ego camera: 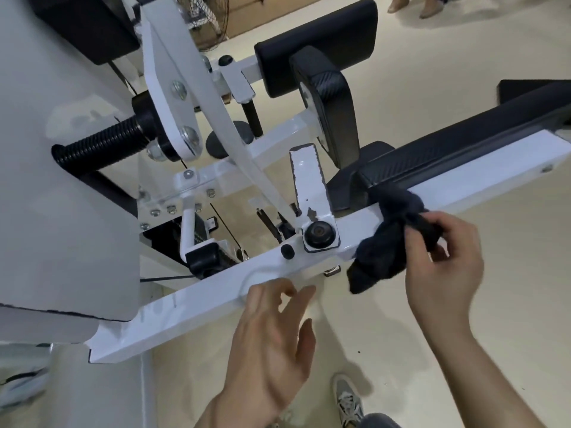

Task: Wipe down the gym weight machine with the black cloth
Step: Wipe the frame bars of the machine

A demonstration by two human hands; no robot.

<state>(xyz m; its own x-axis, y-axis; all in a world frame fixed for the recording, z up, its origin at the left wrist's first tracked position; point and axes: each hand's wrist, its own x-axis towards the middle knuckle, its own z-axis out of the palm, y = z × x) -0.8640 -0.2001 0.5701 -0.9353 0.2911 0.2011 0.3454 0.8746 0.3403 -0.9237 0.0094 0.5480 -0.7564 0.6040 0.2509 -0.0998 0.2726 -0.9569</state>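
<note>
- My right hand (pixel 441 257) pinches the one black cloth (pixel 389 239), bunched up and draped over the machine's white frame bar (pixel 191 301) just below the black pad (pixel 457 143) — bunched, I'd say, to give a thick wiping face.
- My left hand (pixel 265 341) is spread, fingers loose, holding nothing, fingertips just at the bar's lower edge, likely to steady me.
- Count: one cloth, two hands, one long bar under wipe.
- One shoe (pixel 347 400) on the floor below.

Pale beige floor (pixel 386 319) under a white-framed weight machine (pixel 197 304).
The machine's frame stands on it; a grey sneaker (pixel 347 400) is planted at the bottom edge, and other feet (pixel 429 6) stand well apart, top right.
</note>
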